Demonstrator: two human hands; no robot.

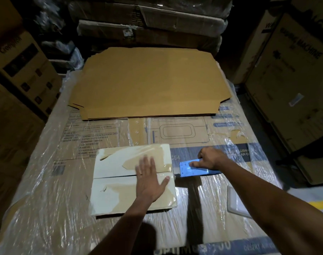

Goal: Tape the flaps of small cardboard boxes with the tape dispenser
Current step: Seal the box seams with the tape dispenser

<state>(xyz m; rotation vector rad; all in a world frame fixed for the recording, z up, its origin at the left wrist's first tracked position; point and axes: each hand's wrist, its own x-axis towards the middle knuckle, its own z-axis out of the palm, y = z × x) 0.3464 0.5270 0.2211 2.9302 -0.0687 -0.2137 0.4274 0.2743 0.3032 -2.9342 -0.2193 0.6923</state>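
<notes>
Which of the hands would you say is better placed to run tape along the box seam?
The right hand: it already grips the tape dispenser at the seam's right end, while the left hand lies flat on the small box, holding its flaps.

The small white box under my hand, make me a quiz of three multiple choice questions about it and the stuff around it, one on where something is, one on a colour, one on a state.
1. Where is the tape dispenser relative to the small white box?
A. At the box's right edge
B. On top of the box
C. Far behind it on the flat cardboard

2. What colour is the tape dispenser?
A. Red
B. Blue
C. Black

3. How does the left hand lie on the box?
A. Curled in a fist
B. Pinching a flap upward
C. Flat, fingers spread over the seam

Answers:
1. A, the dispenser sits right at the box's right side, gripped by the right hand.
2. B, its body shows light blue.
3. C, the palm presses down across the seam between the two closed flaps.
</notes>
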